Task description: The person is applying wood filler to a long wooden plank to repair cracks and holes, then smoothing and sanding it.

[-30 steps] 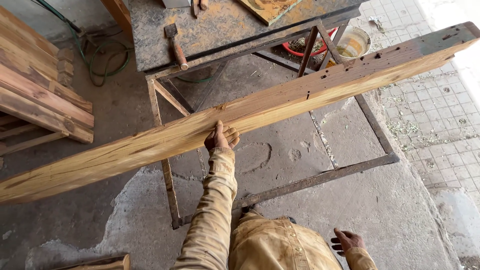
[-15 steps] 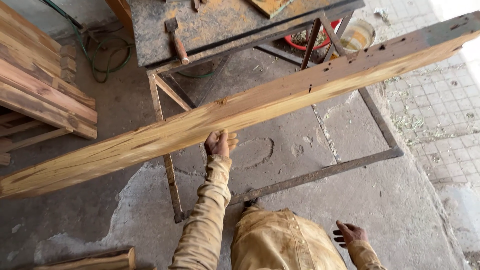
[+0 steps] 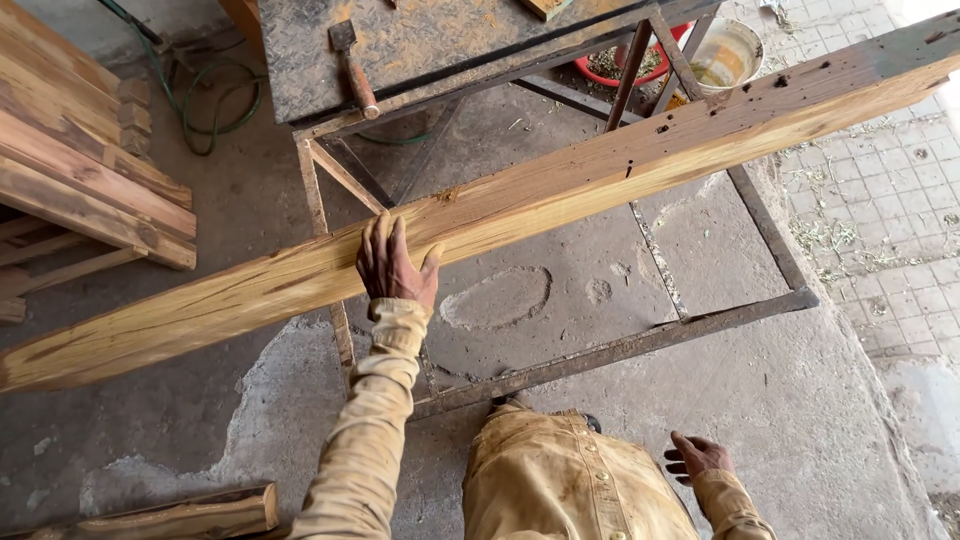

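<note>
nearest the camera, by the tan work shirt, the right hand (image 3: 697, 458) hangs low with fingers loosely spread, holding nothing. further out, the left hand (image 3: 395, 265) lies on the near edge of a long wooden plank (image 3: 560, 195), fingers together and curled over its upper face, thumb set against the side. the plank runs from the lower left to the upper right, crossing in front of the near left corner of a rusty metal surface (image 3: 440, 45) on a welded frame; whether it rests on that frame cannot be told. it looks stiff and heavy, rough-sawn, with dark holes toward the far end, so it would likely tip unless held near its middle, and splinters seem a risk. on the surface lies a hammer (image 3: 352, 65). left of it a stack of planks (image 3: 85, 170) sits on the concrete floor (image 3: 560, 300), with a green hose (image 3: 215, 100) behind, and a pale bucket (image 3: 725, 52) stands beyond the frame.
</note>
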